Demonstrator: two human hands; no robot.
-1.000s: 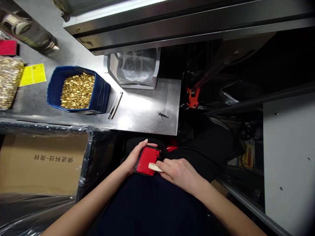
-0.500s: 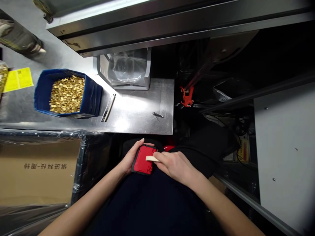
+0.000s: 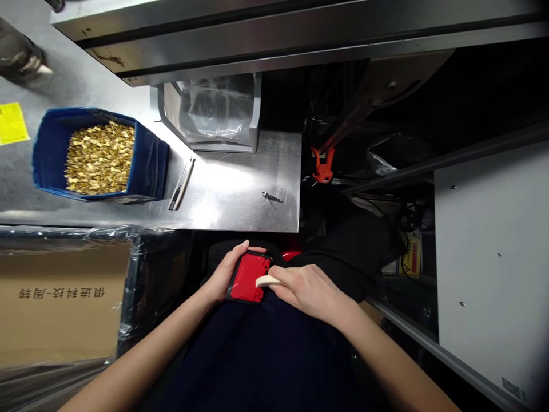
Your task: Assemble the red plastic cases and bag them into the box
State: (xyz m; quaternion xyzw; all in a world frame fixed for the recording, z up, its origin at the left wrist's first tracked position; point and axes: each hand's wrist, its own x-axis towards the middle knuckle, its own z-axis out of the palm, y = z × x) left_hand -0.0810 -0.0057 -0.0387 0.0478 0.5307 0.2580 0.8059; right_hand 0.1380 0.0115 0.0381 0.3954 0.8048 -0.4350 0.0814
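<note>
Above the lap, just short of the near edge of the metal surface, gripped along its left side by the left hand: a flat red piece with a black border. Lies with the red face turned up, long axis running away from the body and leaning rightward at the far end. To its right, with fingers curled around a pale strip, the right hand. Points the strip's free end leftward, over the right part of the red face; cannot tell whether touching.

Farther out, again from the left: on the surface, a yellow label, cut off by the view, with print too small to read. Below it, on a brown carton, upside-down black characters reading 俱进科技-周转. Toward the right, a yellow-and-red sticker with illegible lettering. Near the bottom of a pale panel, a dark, unreadable mark.
</note>
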